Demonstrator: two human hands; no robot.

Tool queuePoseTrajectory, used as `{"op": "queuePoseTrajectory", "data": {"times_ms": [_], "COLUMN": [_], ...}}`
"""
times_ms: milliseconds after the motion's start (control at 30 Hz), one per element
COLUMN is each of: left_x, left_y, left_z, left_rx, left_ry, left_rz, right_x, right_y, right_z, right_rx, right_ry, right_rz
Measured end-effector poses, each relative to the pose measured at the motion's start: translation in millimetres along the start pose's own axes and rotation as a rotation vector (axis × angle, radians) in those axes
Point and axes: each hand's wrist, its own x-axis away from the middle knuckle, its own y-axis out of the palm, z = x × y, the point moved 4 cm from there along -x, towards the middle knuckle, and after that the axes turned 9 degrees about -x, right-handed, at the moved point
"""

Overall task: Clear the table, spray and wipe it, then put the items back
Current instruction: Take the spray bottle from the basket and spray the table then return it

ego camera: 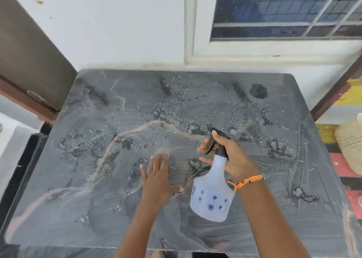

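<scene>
right fingers (203, 150) gripped spray bottle (212, 195), left hand (158, 177) flat, fingers straight, on wet counter (98, 208); cleared and sprayed, wiping and restocking seemingly left.

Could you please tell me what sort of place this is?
Probably a home, perhaps a porch or balcony: a wet dark marble-patterned table stands against a white wall below a white-framed grilled window, beside a woven cream basket.

No readable text, brand, number or sign anywhere. Only printed blue dandelion-like flower motifs on the white spray bottle (212, 195), without lettering; nothing legible on the wet surface (98, 179) either.
</scene>
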Motion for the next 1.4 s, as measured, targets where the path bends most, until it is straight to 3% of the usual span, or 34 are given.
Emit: {"op": "queuePoseTrajectory", "data": {"times_ms": [267,367,500,667,800,933,1100,1300,1400], "left_x": [115,135,140,138,130,118,114,116,114], "left_y": [16,23,29,29,28,31,32,32,37], "left_z": [-161,-187,-193,-188,-153,-114,-107,-94,-63], "left_rx": [0.091,0.096,0.055,0.02,-0.076,-0.18,-0.195,-0.201,-0.183], "left_ry": [-0.407,-0.421,-0.377,-0.331,-0.103,0.071,0.075,0.095,0.186], "left_rz": [-0.041,-0.036,0.011,-0.02,-0.005,-0.024,-0.047,-0.054,-0.05], "right_x": [4,12,16,31,53,77,95,114,129], "right_y": [116,144,158,148,115,73,33,3,-20], "right_z": [142,178,205,204,188,171,160,152,144], "right_rx": [0.499,0.586,0.667,0.568,0.369,0.251,0.258,0.048,-0.012], "right_ry": [0.155,0.214,0.188,0.165,0.095,-0.005,-0.112,-0.102,-0.165], "right_rz": [-0.176,-0.192,-0.069,-0.044,-0.009,0.158,0.395,0.374,0.393]}}
